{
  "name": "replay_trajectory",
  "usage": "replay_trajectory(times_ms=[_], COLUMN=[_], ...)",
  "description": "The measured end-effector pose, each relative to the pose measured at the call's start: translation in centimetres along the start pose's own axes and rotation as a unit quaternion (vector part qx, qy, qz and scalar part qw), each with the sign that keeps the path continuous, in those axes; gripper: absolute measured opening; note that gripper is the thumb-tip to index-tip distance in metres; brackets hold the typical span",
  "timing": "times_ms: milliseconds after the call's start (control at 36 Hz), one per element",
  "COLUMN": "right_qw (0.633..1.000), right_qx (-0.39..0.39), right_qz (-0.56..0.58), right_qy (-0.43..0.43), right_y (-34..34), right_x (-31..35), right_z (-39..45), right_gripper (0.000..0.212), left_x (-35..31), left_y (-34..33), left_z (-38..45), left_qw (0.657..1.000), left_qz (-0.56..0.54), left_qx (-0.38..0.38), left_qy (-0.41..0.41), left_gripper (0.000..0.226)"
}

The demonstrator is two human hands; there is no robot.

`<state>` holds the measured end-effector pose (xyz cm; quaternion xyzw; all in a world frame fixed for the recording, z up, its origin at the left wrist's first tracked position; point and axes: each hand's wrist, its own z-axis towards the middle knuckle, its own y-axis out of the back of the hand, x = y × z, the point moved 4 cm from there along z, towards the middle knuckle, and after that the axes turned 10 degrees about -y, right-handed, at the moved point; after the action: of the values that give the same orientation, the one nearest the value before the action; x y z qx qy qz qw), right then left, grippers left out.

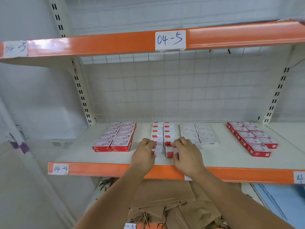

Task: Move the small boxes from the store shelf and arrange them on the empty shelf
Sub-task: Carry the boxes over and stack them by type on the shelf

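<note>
orange shelf (99,169): edge labelled 04-4; carries four groups of small boxes.
red boxes: one block at left (115,138), another at far right (252,139).
white boxes (199,133): right of centre, in two columns.
centre boxes (162,131): two columns, red and white; front pair sits between the hands.
step: likely squaring the front pair; press both sides evenly, keep the columns straight.
left hand (146,154): fingers curled, gripping the front left box.
right hand (186,154): fingers curled, gripping the front right box.
</note>
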<state>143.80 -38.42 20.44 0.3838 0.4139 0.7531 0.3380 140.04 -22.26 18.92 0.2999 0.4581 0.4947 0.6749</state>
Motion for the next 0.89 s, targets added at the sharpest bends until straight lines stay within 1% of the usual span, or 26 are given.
replay_trajectory(times_ms=[56, 139, 250, 361, 583, 889], right_qw=[1.000, 0.999, 0.999, 0.997, 0.997, 0.996], right_qx=[-0.008, -0.002, 0.044, 0.071, 0.061, 0.058], right_qz=[-0.009, -0.017, -0.012, -0.027, -0.041, -0.062], right_qy=[0.019, 0.035, 0.020, 0.032, 0.017, 0.014], right_y=[-0.3, -0.6, -0.5, -0.6, -0.7, -0.8], right_x=[0.1, 0.4, 0.4, 0.8, 0.9, 1.2], right_z=[-0.4, -1.0, -1.1, -0.9, -0.5, -0.5], right_gripper=[0.027, 0.031, 0.042, 0.048, 0.047, 0.045], left_x=[0.1, 0.1, 0.0, -0.1, 0.0, 0.5], left_y=[0.0, -0.2, -0.3, -0.2, -0.3, -0.7], left_z=[-0.2, -0.2, 0.0, 0.1, 0.7, 1.4], left_qw=[1.000, 1.000, 1.000, 1.000, 0.999, 0.999], left_qz=[0.005, 0.003, 0.002, 0.015, 0.034, 0.021], left_qx=[-0.010, -0.016, -0.016, -0.006, 0.021, 0.031], left_qy=[-0.007, -0.009, -0.008, -0.021, -0.025, -0.006], left_gripper=[0.031, 0.031, 0.032, 0.033, 0.040, 0.042])
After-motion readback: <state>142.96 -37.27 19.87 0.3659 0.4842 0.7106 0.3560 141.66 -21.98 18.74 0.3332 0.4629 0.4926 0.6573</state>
